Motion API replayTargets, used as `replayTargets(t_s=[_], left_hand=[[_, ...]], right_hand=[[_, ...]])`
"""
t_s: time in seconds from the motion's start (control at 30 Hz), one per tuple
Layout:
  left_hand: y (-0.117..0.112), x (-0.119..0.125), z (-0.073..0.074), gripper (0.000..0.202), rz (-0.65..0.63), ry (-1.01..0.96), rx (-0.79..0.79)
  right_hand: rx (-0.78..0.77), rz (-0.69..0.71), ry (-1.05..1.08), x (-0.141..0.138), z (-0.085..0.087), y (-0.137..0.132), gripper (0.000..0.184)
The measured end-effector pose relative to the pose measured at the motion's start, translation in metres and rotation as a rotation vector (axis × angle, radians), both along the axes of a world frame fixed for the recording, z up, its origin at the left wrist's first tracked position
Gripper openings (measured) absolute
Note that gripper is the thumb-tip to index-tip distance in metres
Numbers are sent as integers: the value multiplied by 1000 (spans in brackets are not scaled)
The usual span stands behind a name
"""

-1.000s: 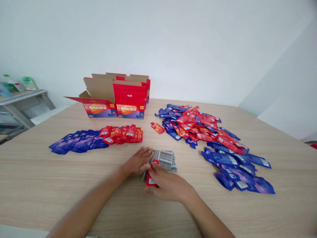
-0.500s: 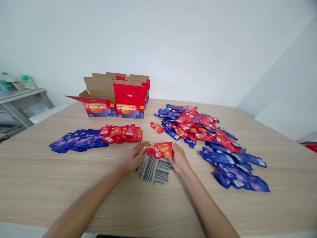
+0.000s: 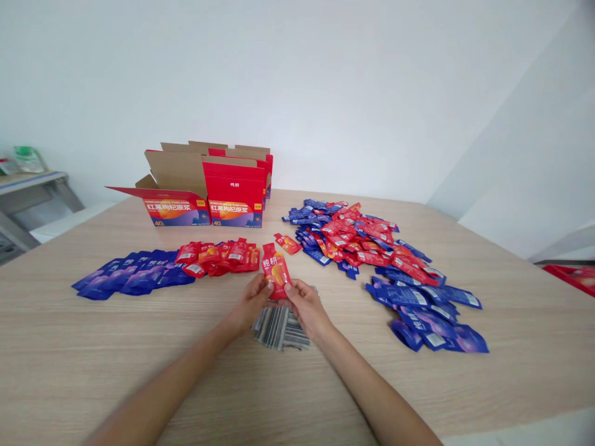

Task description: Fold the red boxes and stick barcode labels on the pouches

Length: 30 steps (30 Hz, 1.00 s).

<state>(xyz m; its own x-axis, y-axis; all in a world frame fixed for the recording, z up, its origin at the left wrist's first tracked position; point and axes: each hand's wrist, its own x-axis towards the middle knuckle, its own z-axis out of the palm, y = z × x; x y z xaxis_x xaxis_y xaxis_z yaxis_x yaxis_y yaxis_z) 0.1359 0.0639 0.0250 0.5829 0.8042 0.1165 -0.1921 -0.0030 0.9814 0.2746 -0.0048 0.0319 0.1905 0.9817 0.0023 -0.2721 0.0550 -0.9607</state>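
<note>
Both of my hands pinch the lower part of one red pouch [image 3: 276,272], which stands nearly upright with its spout end up and its printed front towards me. My left hand [image 3: 255,298] grips its left edge, and my right hand [image 3: 307,305] holds its lower right corner. Beneath them a grey striped stack [image 3: 279,329] lies on the table, partly covered by my hands; what it is I cannot make out. Just beyond my hands lies a group of red pouches [image 3: 218,255], overlapping a row of blue pouches [image 3: 134,271] on its left. One single red pouch [image 3: 287,243] lies apart.
Open red cartons [image 3: 236,195] stand at the back left of the wooden table [image 3: 195,384], flaps up. A mixed heap of red and blue pouches [image 3: 357,232] spreads to the right, with more blue pouches [image 3: 437,319] nearer me. A red object [image 3: 574,277] shows at the right edge.
The red pouch has turned from lying sideways in my right hand to upright. My left hand has closed on its edge. The view has shifted slightly to the right.
</note>
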Motion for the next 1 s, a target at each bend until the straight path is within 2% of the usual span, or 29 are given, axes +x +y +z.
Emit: replayTargets(t_s=[0.07, 0.1, 0.13, 0.2, 0.27, 0.33, 0.4, 0.47, 0.57, 0.67, 0.73, 0.87, 1.0], left_hand=[[5, -2, 4, 45, 70, -4, -60], [11, -5, 6, 45, 128, 7, -58], [18, -9, 8, 43, 203, 30, -39], [37, -22, 14, 35, 389, 129, 60], [57, -40, 20, 29, 602, 347, 203], [73, -58, 27, 32, 791, 602, 386], [81, -71, 30, 41, 889, 827, 492], [82, -78, 31, 46, 880, 1001, 528], [80, -78, 28, 43, 787, 1176, 569], [77, -75, 27, 40, 739, 1243, 623], [75, -74, 28, 40, 726, 1252, 660], [71, -75, 31, 41, 698, 1292, 714], [70, -76, 30, 43, 724, 1282, 771]], right_hand=[[13, 31, -114, 21, 4, 5, 58], [34, -21, -213, 35, 5, 9, 61], [67, -127, -346, 50, 4, 12, 61], [138, -428, -688, 84, -3, 17, 59], [133, -641, -925, 115, -13, 21, 57], [58, -677, -1009, 140, -25, 24, 59], [-13, -627, -1028, 155, -33, 28, 61], [-64, -595, -1058, 163, -37, 33, 60], [-112, -597, -1106, 167, -35, 38, 51], [-138, -613, -1115, 167, -27, 36, 39], [-154, -650, -1126, 165, -20, 31, 37], [-169, -819, -1164, 155, 0, 18, 42], [-17, -1028, -1158, 144, 18, 6, 35]])
